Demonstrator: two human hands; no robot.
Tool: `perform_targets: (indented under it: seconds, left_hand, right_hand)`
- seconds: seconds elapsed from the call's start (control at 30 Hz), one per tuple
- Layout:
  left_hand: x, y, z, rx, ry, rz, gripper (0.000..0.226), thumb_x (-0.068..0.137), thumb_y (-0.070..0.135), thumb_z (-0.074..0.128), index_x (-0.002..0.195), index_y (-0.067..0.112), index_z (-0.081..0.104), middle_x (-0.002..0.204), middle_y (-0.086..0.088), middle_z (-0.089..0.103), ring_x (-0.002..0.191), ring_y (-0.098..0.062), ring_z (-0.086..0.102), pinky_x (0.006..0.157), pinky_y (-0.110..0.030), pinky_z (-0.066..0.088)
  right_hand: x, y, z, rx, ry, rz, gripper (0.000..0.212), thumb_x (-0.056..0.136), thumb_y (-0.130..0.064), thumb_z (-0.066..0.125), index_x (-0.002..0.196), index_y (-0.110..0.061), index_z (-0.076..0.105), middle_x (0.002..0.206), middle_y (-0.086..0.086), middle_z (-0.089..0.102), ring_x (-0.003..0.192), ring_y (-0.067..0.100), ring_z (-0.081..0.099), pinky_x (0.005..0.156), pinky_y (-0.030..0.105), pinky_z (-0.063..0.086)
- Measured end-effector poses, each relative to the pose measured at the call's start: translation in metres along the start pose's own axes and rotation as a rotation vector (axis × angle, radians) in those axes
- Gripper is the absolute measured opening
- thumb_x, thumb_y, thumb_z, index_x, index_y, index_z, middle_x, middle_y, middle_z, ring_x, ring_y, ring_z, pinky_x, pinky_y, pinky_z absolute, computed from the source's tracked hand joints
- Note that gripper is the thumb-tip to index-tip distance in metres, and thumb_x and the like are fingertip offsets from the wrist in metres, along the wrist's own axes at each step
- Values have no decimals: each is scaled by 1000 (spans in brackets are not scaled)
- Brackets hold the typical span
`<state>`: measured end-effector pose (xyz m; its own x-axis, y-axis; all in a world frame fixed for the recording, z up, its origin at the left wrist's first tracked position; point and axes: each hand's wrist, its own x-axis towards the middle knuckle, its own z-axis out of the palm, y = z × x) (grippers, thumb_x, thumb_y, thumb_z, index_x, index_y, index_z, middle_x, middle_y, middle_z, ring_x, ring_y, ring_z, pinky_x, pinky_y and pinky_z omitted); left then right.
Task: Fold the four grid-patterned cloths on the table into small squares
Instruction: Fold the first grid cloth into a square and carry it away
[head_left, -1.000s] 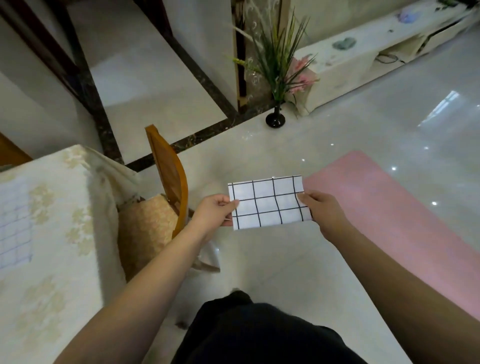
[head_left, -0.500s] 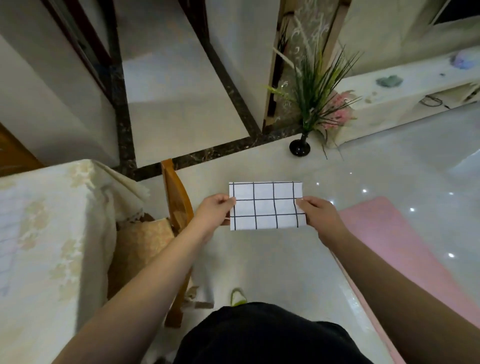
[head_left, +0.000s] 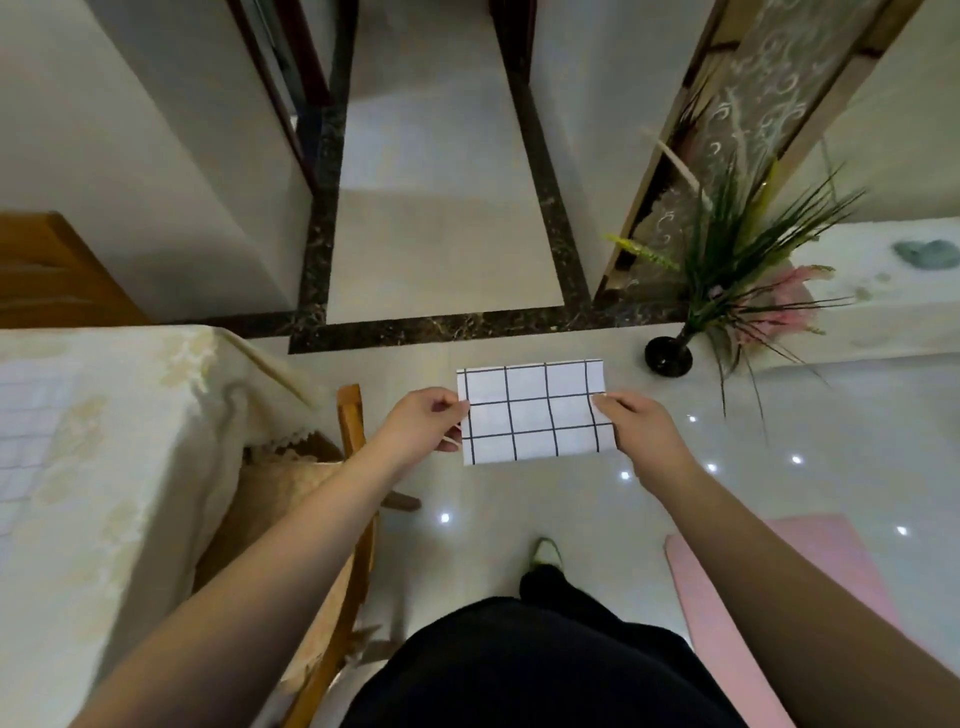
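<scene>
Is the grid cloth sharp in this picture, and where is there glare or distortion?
Head view: the grid cloth is sharp, its lines crisp; small bright glare spots dot the glossy floor; wide-angle distortion makes walls and door frames lean; the cloth on the table looks dim and faint.

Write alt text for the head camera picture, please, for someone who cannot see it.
A person's left hand and right hand pinch the short ends of a folded grid-patterned cloth, held in the air above a shiny floor. A cloth-covered table and wooden chair stand at left.
</scene>
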<state>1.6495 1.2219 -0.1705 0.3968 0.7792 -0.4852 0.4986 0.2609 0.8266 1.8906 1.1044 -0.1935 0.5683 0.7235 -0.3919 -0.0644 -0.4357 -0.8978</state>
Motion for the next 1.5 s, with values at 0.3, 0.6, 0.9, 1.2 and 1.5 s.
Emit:
perform_targets:
  seconds: [0.3, 0.6, 0.9, 1.2, 1.5]
  left_hand:
    - [57, 41, -3, -48, 128, -87, 15, 96, 20, 59, 91, 7, 65, 78, -14, 69, 65, -18, 66, 68, -31, 59]
    - [109, 48, -64, -177, 335, -160, 21, 95, 27, 59, 97, 7, 68, 95, -17, 72, 86, -29, 71, 77, -35, 60]
    - [157, 28, -149, -360, 513, -275, 24, 95, 27, 59, 102, 7, 69, 104, -22, 69, 79, -23, 66, 61, -19, 57]
    - [184, 2, -207, -582, 710, -391, 17, 95, 24, 60, 82, 15, 66, 80, -8, 69, 71, -21, 65, 73, -37, 55]
    - [194, -9, -252, -715, 968, -466, 12, 94, 6, 60, 99, -3, 65, 84, -15, 65, 69, -20, 61, 55, -18, 54]
  right_hand:
    - [126, -36, 9, -65, -235, 12, 10, 89, -21, 66, 89, -16, 74, 95, 6, 73, 97, 28, 67, 90, 41, 52]
    - [207, -83, 95, -121, -422, 48, 10, 89, -27, 65, 85, -22, 73, 96, 5, 73, 98, 29, 67, 94, 50, 52]
    - [271, -138, 219, -237, -545, 15, 8, 88, -21, 68, 82, -17, 71, 88, 6, 73, 87, 27, 68, 86, 41, 53]
    - [305, -174, 327, -361, -751, -29, 8, 87, -22, 67, 86, -16, 72, 91, 6, 73, 84, 22, 66, 77, 32, 51]
    - [340, -209, 453, -564, -1094, -94, 7, 90, -24, 65, 83, -24, 68, 94, 3, 70, 89, 18, 64, 79, 30, 52]
